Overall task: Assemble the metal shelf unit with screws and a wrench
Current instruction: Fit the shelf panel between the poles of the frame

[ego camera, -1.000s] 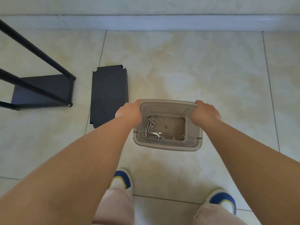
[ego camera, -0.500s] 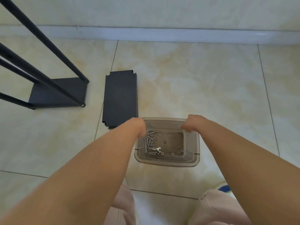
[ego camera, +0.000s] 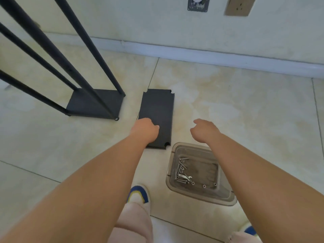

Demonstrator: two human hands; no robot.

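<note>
Fingers of left hand (ego camera: pixel 145 129) & right hand (ego camera: pixel 204 130) loosely curled, no writing legible.

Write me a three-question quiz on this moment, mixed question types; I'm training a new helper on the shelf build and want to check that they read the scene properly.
1. True or false: the right hand grips the plastic bin.
2. Multiple choice: where do the screws lie? A) loose on the floor tiles B) inside the plastic bin C) on the loose shelf panel
3. Fill in: the left hand reaches over the near end of the loose shelf ____, which lies flat beside the standing frame.

Key: 1 false, both hands are off the bin. 2 B, with the small wrench among them. 3 panel.
</note>
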